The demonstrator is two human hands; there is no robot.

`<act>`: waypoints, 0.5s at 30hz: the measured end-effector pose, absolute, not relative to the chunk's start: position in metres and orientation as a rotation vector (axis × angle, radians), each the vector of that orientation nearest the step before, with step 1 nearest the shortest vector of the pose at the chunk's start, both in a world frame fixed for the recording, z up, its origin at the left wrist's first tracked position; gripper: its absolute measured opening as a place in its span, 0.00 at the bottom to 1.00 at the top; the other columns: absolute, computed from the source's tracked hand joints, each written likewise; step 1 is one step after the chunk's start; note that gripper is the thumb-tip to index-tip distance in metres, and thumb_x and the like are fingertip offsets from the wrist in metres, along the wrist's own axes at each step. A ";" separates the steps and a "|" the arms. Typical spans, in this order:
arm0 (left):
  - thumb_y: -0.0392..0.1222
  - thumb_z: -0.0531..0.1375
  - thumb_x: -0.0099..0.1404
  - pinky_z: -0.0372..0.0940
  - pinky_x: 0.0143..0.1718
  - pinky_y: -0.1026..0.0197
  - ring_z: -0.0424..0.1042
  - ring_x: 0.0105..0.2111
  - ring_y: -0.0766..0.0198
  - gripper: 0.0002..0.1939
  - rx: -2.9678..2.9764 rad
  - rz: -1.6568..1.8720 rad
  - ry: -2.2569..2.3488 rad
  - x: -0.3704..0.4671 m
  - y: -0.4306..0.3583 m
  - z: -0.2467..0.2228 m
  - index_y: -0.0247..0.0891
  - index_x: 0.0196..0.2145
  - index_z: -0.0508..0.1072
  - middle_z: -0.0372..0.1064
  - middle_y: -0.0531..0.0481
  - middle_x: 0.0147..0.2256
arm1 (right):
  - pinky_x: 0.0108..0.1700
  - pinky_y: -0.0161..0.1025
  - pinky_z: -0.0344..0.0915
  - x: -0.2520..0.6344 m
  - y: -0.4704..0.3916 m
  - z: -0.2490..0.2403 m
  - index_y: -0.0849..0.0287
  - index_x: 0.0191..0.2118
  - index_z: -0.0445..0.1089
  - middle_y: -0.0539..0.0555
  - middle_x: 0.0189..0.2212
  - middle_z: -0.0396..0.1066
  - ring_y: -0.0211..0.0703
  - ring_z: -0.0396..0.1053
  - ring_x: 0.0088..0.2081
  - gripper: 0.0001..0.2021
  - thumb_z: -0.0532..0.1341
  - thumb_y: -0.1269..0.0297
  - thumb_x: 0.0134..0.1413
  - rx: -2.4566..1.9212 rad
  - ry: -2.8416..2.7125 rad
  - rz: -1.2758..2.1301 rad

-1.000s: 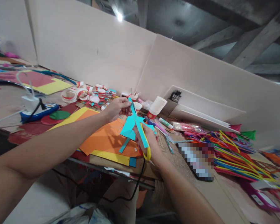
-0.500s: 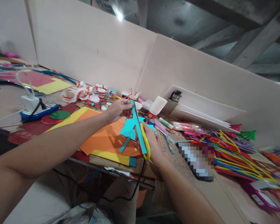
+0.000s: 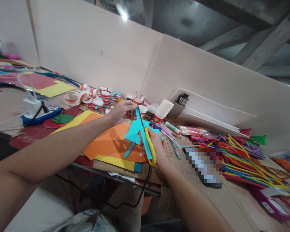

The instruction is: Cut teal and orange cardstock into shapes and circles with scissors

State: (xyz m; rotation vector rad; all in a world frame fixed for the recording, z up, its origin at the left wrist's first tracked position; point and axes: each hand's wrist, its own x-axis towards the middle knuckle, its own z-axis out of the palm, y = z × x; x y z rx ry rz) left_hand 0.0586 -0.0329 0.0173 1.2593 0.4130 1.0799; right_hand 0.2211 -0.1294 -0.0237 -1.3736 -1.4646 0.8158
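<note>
My left hand [image 3: 124, 112] pinches the upper end of a narrow turquoise paper strip [image 3: 145, 145]. The strip slants down to the right, along the scissors. My right hand [image 3: 156, 145] is closed around the yellow-handled scissors [image 3: 150, 150], whose blades point up toward my left fingertips and lie against the strip. Whether the blades are parted is hard to make out. Beneath the hands lie more turquoise paper pieces [image 3: 132, 130], on top of orange sheets [image 3: 106, 141] and yellow sheets [image 3: 118, 161].
Small cut paper cups [image 3: 98, 102] are grouped at the back left. A stack of paper cups [image 3: 163, 111] leans near a glue stick [image 3: 172, 127]. Colourful pipe cleaners [image 3: 246, 161] spread on the right, beside a blurred-out object [image 3: 204, 167]. A blue power strip [image 3: 42, 116] sits left.
My left hand has shifted slightly left and down at the strip's upper end, and the strip looks narrower there. My right hand with the scissors has hardly moved.
</note>
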 end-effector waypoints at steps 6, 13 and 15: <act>0.41 0.63 0.58 0.62 0.20 0.66 0.68 0.17 0.68 0.12 1.282 1.071 0.394 0.060 -0.031 0.013 0.34 0.26 0.64 0.67 0.52 0.19 | 0.20 0.31 0.52 0.217 -0.133 -0.020 0.55 0.25 0.66 0.45 0.14 0.61 0.34 0.57 0.18 0.07 0.57 0.59 0.46 -1.349 -1.456 0.859; 0.42 0.62 0.59 0.63 0.21 0.65 0.69 0.18 0.68 0.11 1.272 1.040 0.373 0.064 -0.032 0.008 0.34 0.26 0.65 0.67 0.53 0.20 | 0.21 0.31 0.54 0.218 -0.132 -0.019 0.56 0.25 0.64 0.45 0.16 0.61 0.34 0.57 0.18 0.10 0.55 0.55 0.48 -1.388 -1.440 0.865; 0.41 0.62 0.59 0.63 0.21 0.65 0.69 0.18 0.68 0.11 1.269 1.038 0.370 0.065 -0.033 0.009 0.34 0.26 0.65 0.67 0.52 0.20 | 0.21 0.31 0.54 0.219 -0.131 -0.021 0.56 0.25 0.63 0.45 0.16 0.61 0.34 0.58 0.18 0.10 0.54 0.55 0.48 -1.405 -1.451 0.857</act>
